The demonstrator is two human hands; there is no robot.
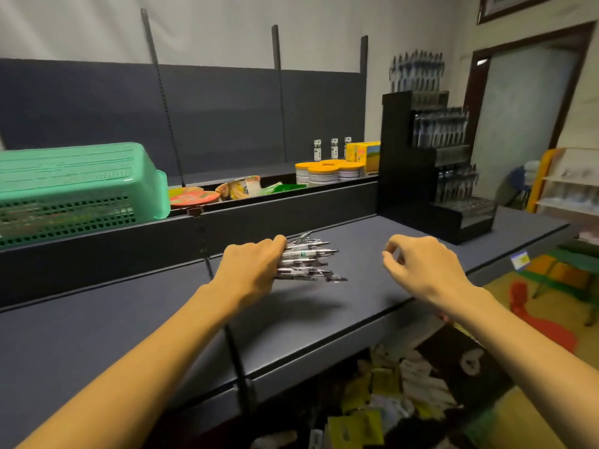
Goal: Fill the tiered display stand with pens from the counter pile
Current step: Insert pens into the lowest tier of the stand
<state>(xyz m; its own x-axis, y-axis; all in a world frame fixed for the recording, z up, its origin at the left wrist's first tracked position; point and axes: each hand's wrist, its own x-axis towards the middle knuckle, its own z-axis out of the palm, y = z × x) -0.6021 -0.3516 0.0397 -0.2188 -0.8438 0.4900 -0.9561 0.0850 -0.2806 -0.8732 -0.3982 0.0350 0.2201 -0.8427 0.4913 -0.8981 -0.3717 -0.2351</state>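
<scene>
While a green perforated plastic basket (74, 186) sits upturned on the raised ledge at far left, the left hand (251, 270) grips a fanned bundle of clear-barrelled black-tipped pens (308, 262) above the dark grey tabletop (129, 319), their tips pointing right. Well apart from those tips, the right hand (424, 265) hovers with fingers loosely curled, holding nothing. Beyond it, at the tabletop's far right end, stands the black tiered display stand (408, 163), its upper tiers holding upright pens.

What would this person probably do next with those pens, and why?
Probably the right hand, loosely curled and holding nothing, plucks one pen from the bundle of pens that the left hand grips, then carries it to the display stand, whose lowest tier looks unfilled.
</scene>
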